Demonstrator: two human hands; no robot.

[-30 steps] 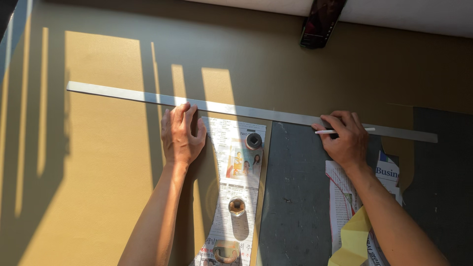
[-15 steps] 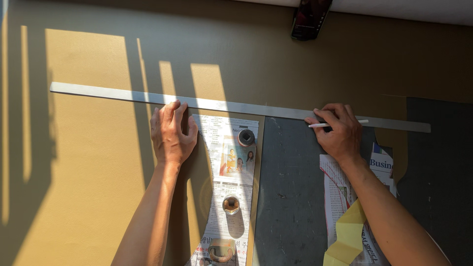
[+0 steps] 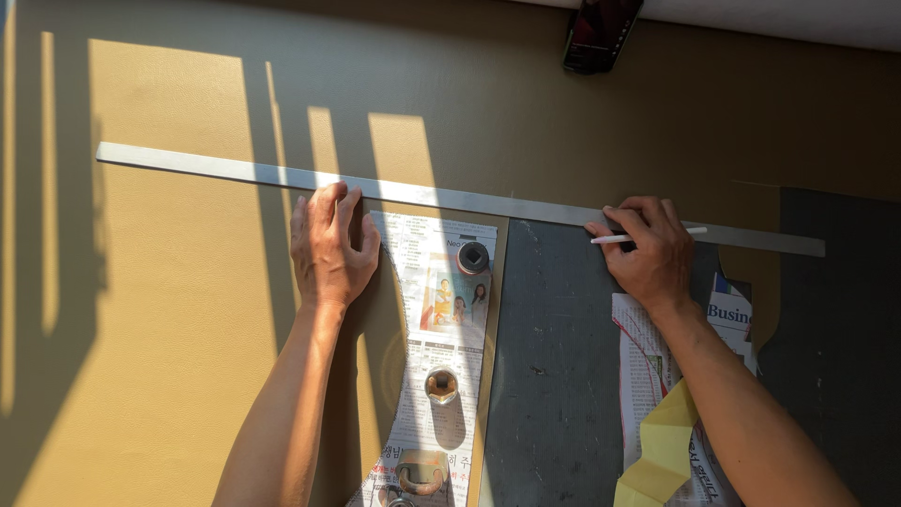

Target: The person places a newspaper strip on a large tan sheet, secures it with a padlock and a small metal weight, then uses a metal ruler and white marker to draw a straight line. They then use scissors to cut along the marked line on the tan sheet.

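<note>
Left hand (image 3: pixel 328 246) flat (fingers spread) on ruler (image 3: pixel 450 198).

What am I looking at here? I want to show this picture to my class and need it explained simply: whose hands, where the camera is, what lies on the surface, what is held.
The view comes from a camera worn on a person's head, looking down at their own two bare arms. The left hand presses flat beside a long metal straightedge lying across a tan sheet. The right hand holds a thin white marking stick against the straightedge. A newspaper pattern piece lies on the sheet, weighted by small round metal pieces. To the right there is a dark grey surface, more newspaper and folded yellow paper. A dark phone-like object lies at the top.
</note>
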